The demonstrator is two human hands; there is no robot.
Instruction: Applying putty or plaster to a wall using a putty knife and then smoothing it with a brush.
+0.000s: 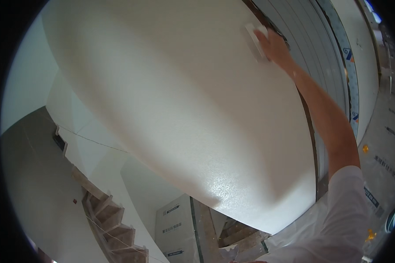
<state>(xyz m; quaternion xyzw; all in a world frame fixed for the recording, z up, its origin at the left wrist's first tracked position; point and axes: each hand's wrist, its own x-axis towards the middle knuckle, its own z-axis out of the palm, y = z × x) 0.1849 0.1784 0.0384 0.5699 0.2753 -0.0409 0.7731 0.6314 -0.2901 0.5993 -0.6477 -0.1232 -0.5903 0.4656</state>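
My right hand (pixel 274 47) is raised to the upper right, its arm stretched up from a white sleeve. Its fingers are closed around a pale rectangular block (pixel 254 40), which looks like a sanding block. The block's flat side lies against a large white wall (pixel 197 109), close to the wall's right edge. Soft shadows cross the smooth wall, and a bright shine shows low on it. My left hand is out of view.
A grey ribbed door panel (pixel 305 26) borders the wall on the right, framed by blue-and-white tape (pixel 353 90). Printed protective sheeting (pixel 382 149) covers the floor. Wooden stairs (pixel 114 223) and a wrapped grey panel (pixel 173 225) are at lower left.
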